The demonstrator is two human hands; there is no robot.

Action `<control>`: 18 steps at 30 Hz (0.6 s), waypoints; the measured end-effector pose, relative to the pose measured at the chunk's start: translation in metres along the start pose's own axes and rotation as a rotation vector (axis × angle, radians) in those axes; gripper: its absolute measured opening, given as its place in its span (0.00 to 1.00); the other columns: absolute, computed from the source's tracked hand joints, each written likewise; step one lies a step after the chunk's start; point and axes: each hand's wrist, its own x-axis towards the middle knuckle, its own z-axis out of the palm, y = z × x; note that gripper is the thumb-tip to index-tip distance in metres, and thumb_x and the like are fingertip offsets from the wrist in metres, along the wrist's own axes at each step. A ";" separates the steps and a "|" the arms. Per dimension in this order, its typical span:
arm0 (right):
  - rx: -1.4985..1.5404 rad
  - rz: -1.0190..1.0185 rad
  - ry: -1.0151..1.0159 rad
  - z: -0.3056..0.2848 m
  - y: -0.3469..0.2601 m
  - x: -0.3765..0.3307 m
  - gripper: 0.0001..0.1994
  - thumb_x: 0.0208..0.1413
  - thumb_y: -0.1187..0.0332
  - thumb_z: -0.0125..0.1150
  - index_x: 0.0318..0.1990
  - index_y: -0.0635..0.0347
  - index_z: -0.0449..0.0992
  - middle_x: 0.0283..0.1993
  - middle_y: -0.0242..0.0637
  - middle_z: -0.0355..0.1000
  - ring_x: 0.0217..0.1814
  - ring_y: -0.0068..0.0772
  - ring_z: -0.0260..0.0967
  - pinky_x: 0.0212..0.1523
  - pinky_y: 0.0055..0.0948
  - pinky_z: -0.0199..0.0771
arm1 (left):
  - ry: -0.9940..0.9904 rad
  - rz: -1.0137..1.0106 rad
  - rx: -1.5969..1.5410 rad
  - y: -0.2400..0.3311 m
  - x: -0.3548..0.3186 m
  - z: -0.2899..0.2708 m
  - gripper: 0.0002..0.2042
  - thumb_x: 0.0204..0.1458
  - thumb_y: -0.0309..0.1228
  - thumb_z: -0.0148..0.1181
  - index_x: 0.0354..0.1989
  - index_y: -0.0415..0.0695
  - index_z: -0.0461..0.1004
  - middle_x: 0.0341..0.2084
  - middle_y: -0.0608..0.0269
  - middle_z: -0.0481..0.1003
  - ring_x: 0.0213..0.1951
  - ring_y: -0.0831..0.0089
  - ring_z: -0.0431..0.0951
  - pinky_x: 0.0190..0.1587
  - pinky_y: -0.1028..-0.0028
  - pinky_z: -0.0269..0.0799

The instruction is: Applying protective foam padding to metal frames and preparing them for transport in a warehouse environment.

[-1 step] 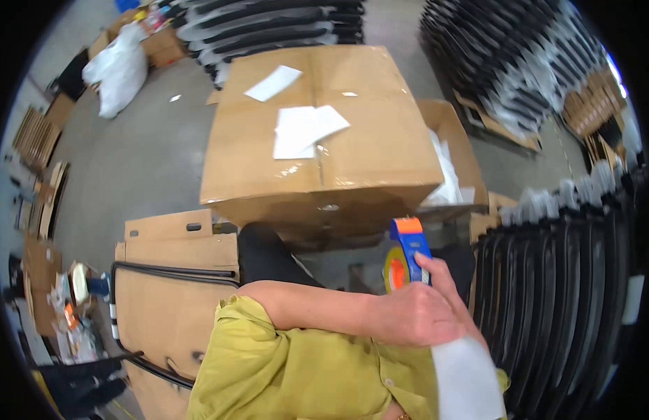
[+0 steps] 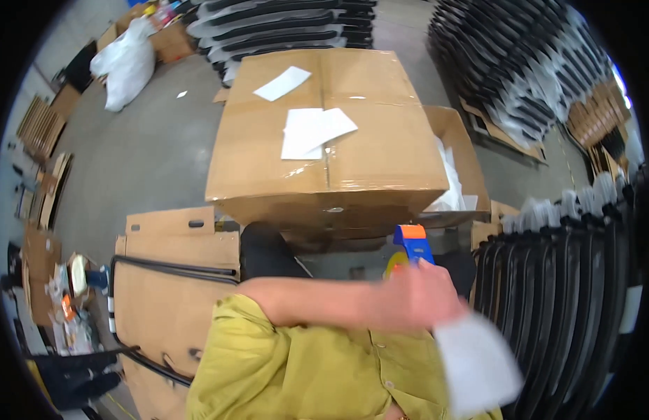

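My left forearm crosses in front of my body to the right. My left hand, smeared by motion, is closed on a white sheet that hangs down beside the yellow-green shirt. Just beyond it my right hand, mostly covered by the left, grips a blue tape dispenser with an orange top and a yellow roll. Ahead stands a large cardboard box, its top seam and edge taped. Several white sheets lie on that box, one apart from the others.
An open carton with white material adjoins the box's right side. Black frame parts stand at the right; wrapped stacks rise behind. Black bent tubes lie on flat cardboard at left. A white bag sits far left.
My left hand has shifted slightly up and right, covering more of my right hand and the dispenser. The white sheet has swung outward to the right. The view has shifted slightly.
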 end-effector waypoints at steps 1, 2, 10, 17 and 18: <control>0.169 -0.090 0.057 0.005 0.005 -0.005 0.17 0.49 0.63 0.54 0.41 0.68 0.68 0.36 0.37 0.70 0.35 0.26 0.69 0.39 0.24 0.68 | 0.243 -0.127 -0.110 -0.025 -0.008 0.004 0.10 0.36 0.26 0.56 0.31 0.43 0.71 0.22 0.63 0.72 0.23 0.71 0.73 0.24 0.77 0.71; 0.354 -0.185 0.106 0.009 0.008 -0.007 0.17 0.49 0.64 0.54 0.42 0.68 0.68 0.37 0.37 0.70 0.36 0.26 0.69 0.41 0.24 0.68 | 0.478 -0.238 -0.210 -0.058 -0.017 0.005 0.11 0.37 0.26 0.57 0.32 0.43 0.72 0.24 0.62 0.73 0.24 0.70 0.74 0.25 0.76 0.71; -0.250 -0.090 0.043 0.002 -0.020 -0.016 0.14 0.45 0.68 0.57 0.38 0.69 0.70 0.33 0.37 0.71 0.30 0.24 0.69 0.35 0.23 0.69 | 0.081 -0.963 0.732 -0.226 -0.217 -0.062 0.22 0.45 0.27 0.48 0.51 0.49 0.59 0.34 0.55 0.68 0.37 0.61 0.69 0.46 0.64 0.63; -0.234 -0.041 0.055 0.010 -0.021 -0.008 0.15 0.43 0.67 0.59 0.35 0.69 0.70 0.30 0.38 0.71 0.28 0.25 0.69 0.33 0.23 0.69 | -0.178 -1.211 0.657 -0.245 -0.265 -0.038 0.21 0.46 0.28 0.49 0.52 0.51 0.59 0.37 0.56 0.67 0.43 0.61 0.67 0.54 0.63 0.55; -0.236 -0.031 0.046 0.010 -0.024 -0.009 0.15 0.43 0.67 0.59 0.35 0.69 0.70 0.29 0.38 0.71 0.27 0.25 0.69 0.33 0.23 0.70 | -0.151 -1.179 0.665 -0.246 -0.262 -0.043 0.21 0.46 0.28 0.49 0.52 0.52 0.59 0.37 0.56 0.66 0.44 0.61 0.66 0.54 0.63 0.55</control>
